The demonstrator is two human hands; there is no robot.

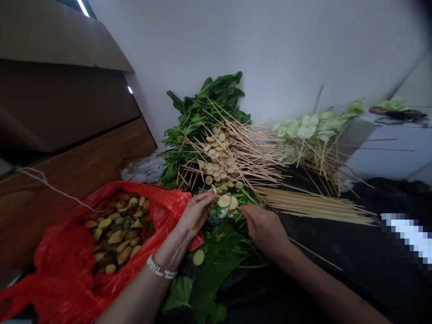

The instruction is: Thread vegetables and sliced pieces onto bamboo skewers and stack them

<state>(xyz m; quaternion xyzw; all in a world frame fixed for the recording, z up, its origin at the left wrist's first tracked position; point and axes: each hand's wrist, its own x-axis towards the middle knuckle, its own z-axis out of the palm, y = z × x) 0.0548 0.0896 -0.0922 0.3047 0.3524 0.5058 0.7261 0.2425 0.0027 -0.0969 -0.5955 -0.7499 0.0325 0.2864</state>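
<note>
My left hand (197,211) is closed in a pinch on a thin pale slice, apparently potato (214,192), with its edge showing at the fingertips. Facing it, my right hand (266,227) is closed at the end of a short row of round potato slices (223,201). These seem threaded on a skewer, mostly hidden by the fingers. A thin stick (315,254) shows beyond my right wrist; whether it is the same skewer I cannot tell. Below the hands lie large green leaves (216,265) and one loose potato slice (199,257).
A red plastic bag (64,252) of potato slices stands at left. Behind my hands are skewered slices (216,153) and leafy greens (216,96). Bare skewers (317,206) lie right, below skewered cabbage leaves (308,126). A white wall (270,49) rises behind.
</note>
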